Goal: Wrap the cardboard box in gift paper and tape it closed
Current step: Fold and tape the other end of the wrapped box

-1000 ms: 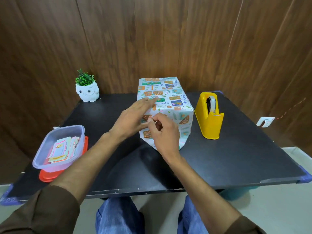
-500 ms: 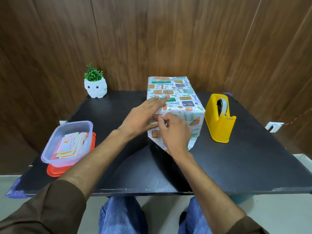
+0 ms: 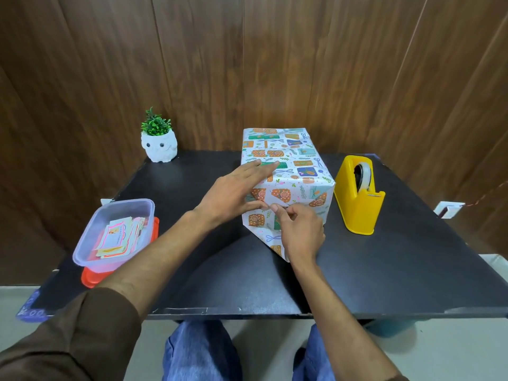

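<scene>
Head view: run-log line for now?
left hand: flat on wrapped box | right hand: pinching gift paper at near face | bottom flap: unfolded | tape dispenser: untouched

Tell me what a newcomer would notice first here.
The brightly patterned wrapped box at the centre of the black table draws the eye; the left hand lies flat on its top while the right hand pinches at its near face. A yellow tape dispenser stands just right of it.
</scene>
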